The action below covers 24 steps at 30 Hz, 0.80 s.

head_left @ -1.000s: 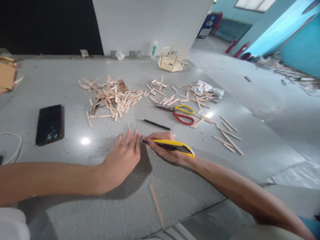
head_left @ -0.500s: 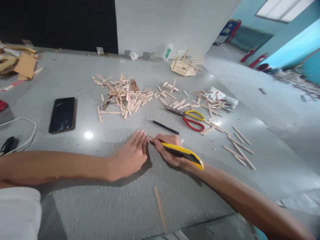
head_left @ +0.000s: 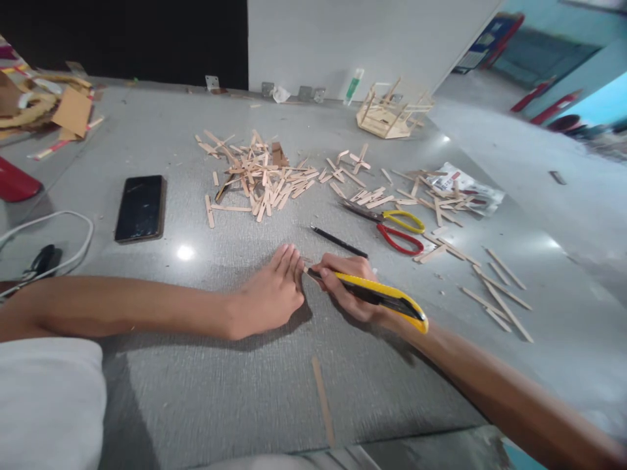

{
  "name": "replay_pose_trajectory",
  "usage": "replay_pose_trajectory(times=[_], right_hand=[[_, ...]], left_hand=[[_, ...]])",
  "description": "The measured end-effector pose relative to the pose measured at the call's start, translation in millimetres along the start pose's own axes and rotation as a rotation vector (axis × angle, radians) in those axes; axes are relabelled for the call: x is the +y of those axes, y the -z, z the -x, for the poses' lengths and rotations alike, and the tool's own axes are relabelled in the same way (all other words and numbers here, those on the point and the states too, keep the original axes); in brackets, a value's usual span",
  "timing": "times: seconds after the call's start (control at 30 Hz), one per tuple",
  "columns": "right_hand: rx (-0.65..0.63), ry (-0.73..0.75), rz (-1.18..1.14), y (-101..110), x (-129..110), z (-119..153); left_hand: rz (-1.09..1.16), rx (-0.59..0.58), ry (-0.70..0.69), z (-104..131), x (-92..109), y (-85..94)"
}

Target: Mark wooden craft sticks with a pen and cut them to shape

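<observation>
My right hand [head_left: 350, 281] is wrapped around a yellow and black utility knife [head_left: 386, 297], its tip pointing left toward my other hand. My left hand [head_left: 274, 290] presses down on the grey tabletop [head_left: 235, 398], fingers bent and held together. Whatever lies under those fingers is mostly hidden; a small pale bit shows at the knife tip. Just beyond my hands lies a black pen [head_left: 339, 241]. Scissors [head_left: 399, 230] with one yellow and one red handle rest behind the pen. A single wooden stick [head_left: 323, 401] lies nearer to me.
A pile of cut wooden sticks [head_left: 264, 173] spreads across the middle, with longer sticks [head_left: 499, 294] at right. A stick-built frame [head_left: 392, 117] and a glue tube [head_left: 353, 86] stand at the back. At left are a phone [head_left: 140, 209], a white cable [head_left: 81, 251] and cardboard scraps [head_left: 73, 112].
The whole scene has shifted right and slightly up in view as the camera turned. Both hands keep nearly the same pose, the knife tip still beside my left fingertips.
</observation>
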State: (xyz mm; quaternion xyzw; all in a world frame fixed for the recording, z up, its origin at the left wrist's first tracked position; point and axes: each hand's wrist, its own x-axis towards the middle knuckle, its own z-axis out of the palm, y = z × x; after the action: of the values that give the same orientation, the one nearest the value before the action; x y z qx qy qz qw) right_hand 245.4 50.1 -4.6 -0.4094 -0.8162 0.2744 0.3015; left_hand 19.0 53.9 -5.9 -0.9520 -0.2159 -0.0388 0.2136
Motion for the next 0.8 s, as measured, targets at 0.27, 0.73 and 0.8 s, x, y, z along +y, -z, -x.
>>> replay_pose_trajectory(times=[0.27, 0.73, 0.8], right_hand=[[0.009, -0.042, -0.031, 1.5, -0.3, 6.4], [0.126, -0.134, -0.177, -5.2, -1.9, 10.6], [0.118, -0.118, -0.168, -4.6, -1.4, 10.0]], left_hand=[[-0.007, -0.026, -0.017, 0.1, 0.0, 4.1], [0.035, 0.005, -0.020, 0.9, 1.4, 2.1], [0.049, 0.000, -0.013, 0.8, 1.6, 2.8]])
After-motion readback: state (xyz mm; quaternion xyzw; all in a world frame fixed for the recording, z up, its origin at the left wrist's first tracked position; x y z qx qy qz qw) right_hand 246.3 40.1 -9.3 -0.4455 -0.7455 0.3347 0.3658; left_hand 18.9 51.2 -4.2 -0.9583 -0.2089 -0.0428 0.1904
